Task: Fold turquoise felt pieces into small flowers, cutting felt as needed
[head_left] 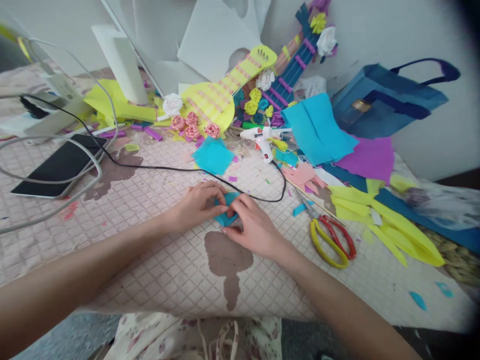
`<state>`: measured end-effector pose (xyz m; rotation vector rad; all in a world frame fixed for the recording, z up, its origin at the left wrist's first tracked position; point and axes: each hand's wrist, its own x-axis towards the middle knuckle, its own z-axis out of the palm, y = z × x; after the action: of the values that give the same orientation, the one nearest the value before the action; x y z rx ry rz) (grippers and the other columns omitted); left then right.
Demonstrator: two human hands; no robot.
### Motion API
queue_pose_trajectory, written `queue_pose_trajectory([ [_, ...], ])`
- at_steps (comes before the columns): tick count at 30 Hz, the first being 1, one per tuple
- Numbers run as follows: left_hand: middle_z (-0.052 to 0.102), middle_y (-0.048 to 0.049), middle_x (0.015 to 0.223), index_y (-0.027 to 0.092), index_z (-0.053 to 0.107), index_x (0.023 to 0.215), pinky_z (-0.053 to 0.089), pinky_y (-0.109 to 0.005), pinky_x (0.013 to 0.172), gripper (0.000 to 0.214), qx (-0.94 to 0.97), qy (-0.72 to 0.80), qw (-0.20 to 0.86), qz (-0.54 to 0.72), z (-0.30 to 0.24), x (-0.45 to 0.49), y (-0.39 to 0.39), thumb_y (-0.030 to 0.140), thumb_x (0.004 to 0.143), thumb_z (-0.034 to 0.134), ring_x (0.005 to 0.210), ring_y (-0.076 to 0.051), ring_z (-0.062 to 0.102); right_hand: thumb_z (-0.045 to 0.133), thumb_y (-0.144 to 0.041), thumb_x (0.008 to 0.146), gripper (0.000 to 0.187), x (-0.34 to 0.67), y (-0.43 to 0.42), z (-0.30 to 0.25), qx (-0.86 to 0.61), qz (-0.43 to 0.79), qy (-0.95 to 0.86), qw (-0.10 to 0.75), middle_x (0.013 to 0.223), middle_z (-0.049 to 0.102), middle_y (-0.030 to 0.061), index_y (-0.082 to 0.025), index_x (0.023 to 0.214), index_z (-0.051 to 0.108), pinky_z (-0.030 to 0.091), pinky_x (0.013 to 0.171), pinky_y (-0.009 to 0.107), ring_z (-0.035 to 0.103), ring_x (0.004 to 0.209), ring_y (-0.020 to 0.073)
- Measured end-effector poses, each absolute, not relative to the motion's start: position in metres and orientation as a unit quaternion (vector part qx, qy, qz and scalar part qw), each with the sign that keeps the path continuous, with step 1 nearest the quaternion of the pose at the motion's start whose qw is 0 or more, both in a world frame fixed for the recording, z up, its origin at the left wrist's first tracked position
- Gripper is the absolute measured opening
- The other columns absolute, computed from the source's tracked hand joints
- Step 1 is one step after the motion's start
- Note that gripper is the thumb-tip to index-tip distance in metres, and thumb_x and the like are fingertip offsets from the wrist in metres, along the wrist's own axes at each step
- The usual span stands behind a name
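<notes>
Spanning the curled, nearly closed fingers of the left hand (204, 203) and right hand (255, 225), blue paper (225, 220) is pinched at the table (168, 275), left of the scissors (323, 220).

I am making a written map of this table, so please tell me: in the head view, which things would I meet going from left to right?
Dark flat device → left hand → blue piece held in the fingers → right hand → scissors → leaf-shaped blue scrap.
</notes>
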<state>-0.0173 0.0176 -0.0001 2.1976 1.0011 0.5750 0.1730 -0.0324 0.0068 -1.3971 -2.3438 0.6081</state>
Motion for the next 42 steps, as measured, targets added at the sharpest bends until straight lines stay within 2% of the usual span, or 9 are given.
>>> queue_pose_trajectory([
  [4,0.058,-0.0064,0.115,0.02,0.063,0.087,0.042,-0.041,0.093,0.013,0.851,0.35,0.323,0.22,0.0,-0.023,0.018,0.03,0.086,0.055,0.112,-0.023,0.052,0.064,-0.026,0.079,0.021,0.182,-0.031,0.01,-0.462,0.278,-0.82,0.194,0.1,0.051,0.0049,-0.021,0.094,0.051,0.046,0.08,0.033,0.052,0.095,0.0189],
  [8,0.056,-0.0066,0.125,0.021,0.065,0.087,0.041,-0.038,0.097,0.016,0.865,0.293,0.353,0.205,0.006,-0.03,0.022,0.032,0.088,0.054,0.113,-0.021,0.053,0.056,-0.021,0.086,0.008,0.187,-0.029,0.011,-0.46,0.31,-0.804,0.216,0.098,0.049,0.0037,-0.02,0.093,0.053,0.045,0.075,0.029,0.052,0.083,0.0142],
  [13,0.051,-0.006,0.134,0.022,0.068,0.087,0.037,-0.038,0.103,0.011,0.881,0.241,0.368,0.176,0.01,-0.039,0.029,0.03,0.079,0.068,0.121,-0.023,0.049,0.052,-0.016,0.087,0.004,0.184,-0.029,0.01,-0.462,0.311,-0.802,0.219,0.096,0.048,0.0038,-0.019,0.088,0.054,0.045,0.07,0.026,0.051,0.08,0.0131],
  [15,0.052,-0.0065,0.132,0.021,0.067,0.083,0.037,-0.038,0.102,0.005,0.882,0.245,0.359,0.183,0.006,-0.039,0.029,0.025,0.08,0.065,0.121,-0.022,0.049,0.051,-0.015,0.088,0.005,0.183,-0.029,0.009,-0.466,0.304,-0.802,0.216,0.096,0.049,0.004,-0.019,0.087,0.055,0.044,0.068,0.026,0.051,0.079,0.0131],
  [18,0.054,-0.0063,0.13,0.02,0.065,0.079,0.038,-0.039,0.101,0.008,0.883,0.261,0.336,0.199,0.001,-0.035,0.026,0.021,0.084,0.059,0.119,-0.022,0.05,0.05,-0.016,0.088,0.005,0.181,-0.029,0.007,-0.478,0.275,-0.807,0.21,0.094,0.049,0.0034,-0.019,0.086,0.055,0.043,0.068,0.027,0.051,0.078,0.0132],
  [25,0.054,-0.0068,0.126,0.018,0.063,0.077,0.034,-0.047,0.098,0.01,0.883,0.326,0.281,0.186,0.005,-0.024,0.014,0.022,0.084,0.058,0.12,-0.026,0.046,0.055,-0.014,0.084,0.006,0.176,-0.028,0.003,-0.497,0.242,-0.807,0.209,0.093,0.049,0.002,-0.019,0.082,0.053,0.041,0.066,0.025,0.051,0.077,0.0126],
  [33,0.052,-0.0039,0.128,0.02,0.065,0.075,0.034,-0.048,0.098,0.013,0.871,0.341,0.301,0.185,-0.002,-0.025,0.017,0.031,0.081,0.064,0.118,-0.028,0.046,0.057,-0.012,0.082,0.009,0.177,-0.028,0.0,-0.497,0.232,-0.809,0.212,0.093,0.049,0.0012,-0.019,0.08,0.052,0.041,0.067,0.025,0.052,0.076,0.012],
  [38,0.052,-0.005,0.128,0.019,0.065,0.075,0.035,-0.047,0.097,0.017,0.875,0.321,0.314,0.182,0.0,-0.026,0.02,0.029,0.086,0.057,0.119,-0.026,0.046,0.057,-0.013,0.083,0.008,0.177,-0.029,0.0,-0.496,0.219,-0.814,0.207,0.093,0.048,0.0013,-0.019,0.081,0.052,0.041,0.066,0.025,0.051,0.077,0.0122],
  [42,0.052,-0.0051,0.128,0.019,0.065,0.073,0.035,-0.049,0.096,0.016,0.871,0.337,0.31,0.176,0.001,-0.024,0.019,0.028,0.085,0.059,0.119,-0.028,0.046,0.057,-0.013,0.083,0.009,0.177,-0.03,0.0,-0.495,0.217,-0.815,0.208,0.092,0.048,0.0012,-0.019,0.081,0.052,0.04,0.065,0.025,0.05,0.076,0.0121],
])
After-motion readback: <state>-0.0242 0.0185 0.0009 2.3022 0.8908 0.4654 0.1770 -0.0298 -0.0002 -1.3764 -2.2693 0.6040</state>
